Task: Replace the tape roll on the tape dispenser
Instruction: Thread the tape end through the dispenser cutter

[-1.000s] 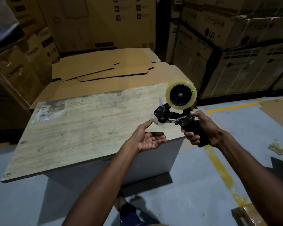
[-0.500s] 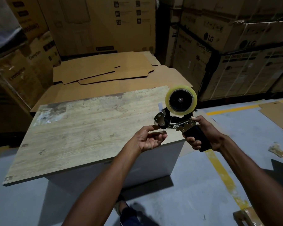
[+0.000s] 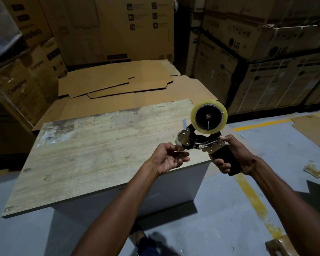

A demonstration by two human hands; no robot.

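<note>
My right hand (image 3: 235, 156) grips the black handle of the tape dispenser (image 3: 207, 143), held above the near right corner of the wooden table (image 3: 92, 156). A clear yellowish tape roll (image 3: 208, 117) sits on the dispenser's black hub, facing me. My left hand (image 3: 169, 157) is palm up just below and left of the dispenser's metal front end, thumb and fingers curled near the roller and holding nothing that I can see. A short strip of tape (image 3: 184, 123) sticks up by the front end.
Flattened cardboard sheets (image 3: 118, 82) lie behind the table. Stacked cartons (image 3: 266, 52) wall in the back and right, with more at the left (image 3: 26, 71). A yellow floor line (image 3: 251, 196) runs past the table's right side. Cardboard scraps (image 3: 314, 170) lie at the right.
My left hand rose from an open palm below the dispenser, curled at its front end, then spread its fingers a little. The dispenser stays in my right hand.
</note>
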